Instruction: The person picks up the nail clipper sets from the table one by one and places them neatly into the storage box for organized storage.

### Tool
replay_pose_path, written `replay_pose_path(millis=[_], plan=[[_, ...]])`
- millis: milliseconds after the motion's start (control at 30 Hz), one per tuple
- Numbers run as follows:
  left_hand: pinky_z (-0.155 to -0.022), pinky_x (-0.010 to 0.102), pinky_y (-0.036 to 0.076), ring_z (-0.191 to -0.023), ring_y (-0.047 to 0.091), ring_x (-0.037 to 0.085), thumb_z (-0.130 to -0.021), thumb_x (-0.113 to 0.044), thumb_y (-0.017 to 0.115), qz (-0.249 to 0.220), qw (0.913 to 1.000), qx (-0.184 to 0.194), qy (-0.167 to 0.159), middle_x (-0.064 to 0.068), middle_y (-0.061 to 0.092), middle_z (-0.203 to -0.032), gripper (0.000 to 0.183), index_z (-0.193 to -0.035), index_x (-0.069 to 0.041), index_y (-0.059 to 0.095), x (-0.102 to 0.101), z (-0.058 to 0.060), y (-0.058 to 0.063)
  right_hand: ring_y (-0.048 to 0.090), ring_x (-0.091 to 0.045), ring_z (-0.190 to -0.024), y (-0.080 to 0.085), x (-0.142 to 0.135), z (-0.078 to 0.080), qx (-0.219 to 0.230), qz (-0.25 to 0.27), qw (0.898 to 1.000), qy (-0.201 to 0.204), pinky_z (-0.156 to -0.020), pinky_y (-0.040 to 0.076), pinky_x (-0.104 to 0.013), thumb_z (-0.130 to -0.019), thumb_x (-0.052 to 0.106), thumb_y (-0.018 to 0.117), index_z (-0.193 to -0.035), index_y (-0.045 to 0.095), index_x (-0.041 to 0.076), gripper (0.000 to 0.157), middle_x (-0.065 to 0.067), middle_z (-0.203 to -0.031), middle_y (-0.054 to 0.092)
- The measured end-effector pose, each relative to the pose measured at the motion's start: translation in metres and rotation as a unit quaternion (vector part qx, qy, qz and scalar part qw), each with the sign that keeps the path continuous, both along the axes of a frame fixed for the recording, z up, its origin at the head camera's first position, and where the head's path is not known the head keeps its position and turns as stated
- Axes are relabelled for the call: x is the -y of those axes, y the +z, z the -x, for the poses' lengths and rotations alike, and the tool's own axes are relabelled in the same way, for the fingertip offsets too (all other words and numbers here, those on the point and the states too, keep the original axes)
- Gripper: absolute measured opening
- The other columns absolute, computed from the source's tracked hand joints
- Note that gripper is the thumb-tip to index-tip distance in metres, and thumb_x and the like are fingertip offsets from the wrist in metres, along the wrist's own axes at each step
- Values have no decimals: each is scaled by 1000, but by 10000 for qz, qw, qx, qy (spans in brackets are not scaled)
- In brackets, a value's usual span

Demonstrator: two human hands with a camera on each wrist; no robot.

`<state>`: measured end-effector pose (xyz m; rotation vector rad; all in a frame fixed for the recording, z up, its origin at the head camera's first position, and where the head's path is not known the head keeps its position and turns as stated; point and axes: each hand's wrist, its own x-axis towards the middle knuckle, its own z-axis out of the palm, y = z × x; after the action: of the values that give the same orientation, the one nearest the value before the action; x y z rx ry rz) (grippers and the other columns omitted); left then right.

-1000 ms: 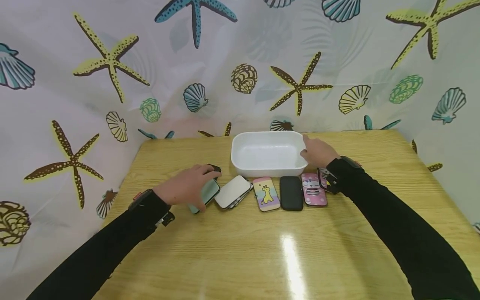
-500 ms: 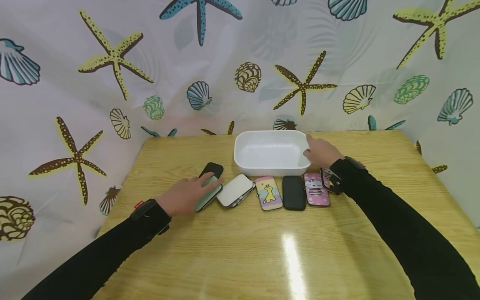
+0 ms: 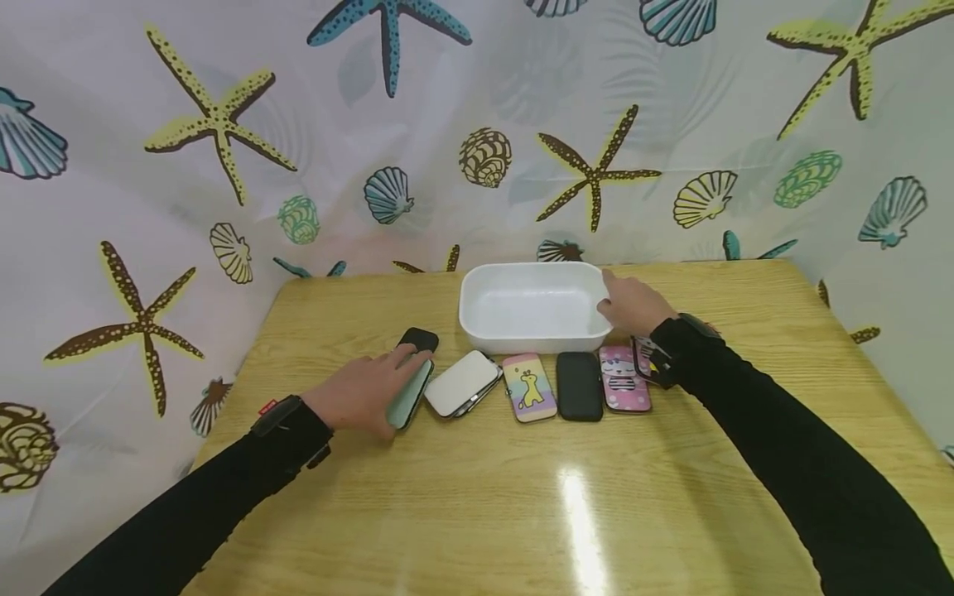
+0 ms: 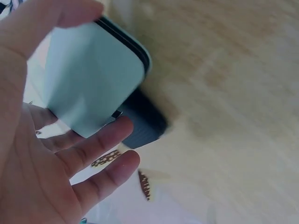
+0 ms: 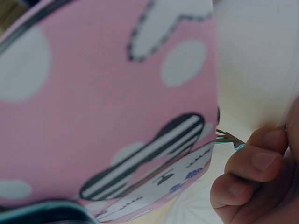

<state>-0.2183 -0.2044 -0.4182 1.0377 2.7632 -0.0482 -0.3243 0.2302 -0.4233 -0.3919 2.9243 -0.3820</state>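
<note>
My left hand (image 3: 363, 392) grips a pale green flat case (image 3: 408, 399) at the left end of a row. The left wrist view shows the thumb on one edge of this rounded case and fingertips on the opposite edge, by a small clasp. Right behind it lies a dark case (image 3: 420, 338). At the back, my right hand (image 3: 633, 305) holds the right end of a white plastic tub (image 3: 532, 343), its fingers curled at the rim. Below that wrist lies a pink spotted case (image 3: 624, 381) with a cartoon animal; it fills much of the right wrist view.
Between the hands, in front of the tub, lie a stack topped by a white case (image 3: 464, 383), a giraffe-print case (image 3: 530, 387) and a black case (image 3: 580, 386). The wooden table (image 3: 477, 505) meets a starfish-and-shell cloth (image 3: 447, 124) behind.
My left hand has shifted slightly back off the dark case, showing more of it, and the green case has tilted within its grip. The right hand stays on the tub.
</note>
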Motion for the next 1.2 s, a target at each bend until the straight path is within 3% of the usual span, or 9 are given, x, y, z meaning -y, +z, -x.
replay_pose_path(millis=[200,367,567,800,967,1200], plan=[[-76,37,56,-84,62,22,-64,-47,80,-329,9988,-328,125,19,41,-146,117,-158,-7,25,-13,11,24,58,-29,-81,4,-3,-1,27,11,10000,2,-75,44,-42,-101,15,48,-153,21,-14,65,-32,-113,64],[-77,37,57,-87,63,23,-66,-53,77,-483,9960,-744,-101,19,46,-139,113,-156,-3,30,-35,27,48,58,-31,-89,0,-8,1,-26,17,10000,-57,-80,44,-45,-101,16,47,-153,22,-13,65,-36,-129,58],[-84,40,56,-99,62,27,-71,-56,73,-589,9964,-599,-111,21,48,-140,113,-157,0,26,-69,47,65,60,-31,-88,-4,-8,1,-74,133,9999,-9,-79,45,-45,-101,15,48,-152,23,-14,64,-37,-129,57],[-87,38,55,-102,59,24,-72,-67,69,-386,9983,-368,224,16,48,-139,115,-158,-3,25,-115,80,72,60,-30,-82,-2,-9,0,-101,160,9998,-37,-76,45,-42,-101,15,48,-153,23,-13,64,-34,-120,63],[-85,38,54,-103,56,23,-75,-68,66,-44,9993,-313,223,14,52,-132,109,-155,-3,31,-152,104,74,62,-31,-89,-5,-10,2,-75,126,9998,-122,-80,48,-44,-102,16,50,-154,22,-11,65,-35,-129,58],[-85,38,51,-102,56,22,-77,-71,64,583,9976,-100,354,9,56,-128,99,-150,-8,40,-190,124,60,61,-29,-84,-11,-3,2,-193,213,9995,-127,-75,48,-42,-101,15,50,-153,25,-11,64,-34,-128,60]])
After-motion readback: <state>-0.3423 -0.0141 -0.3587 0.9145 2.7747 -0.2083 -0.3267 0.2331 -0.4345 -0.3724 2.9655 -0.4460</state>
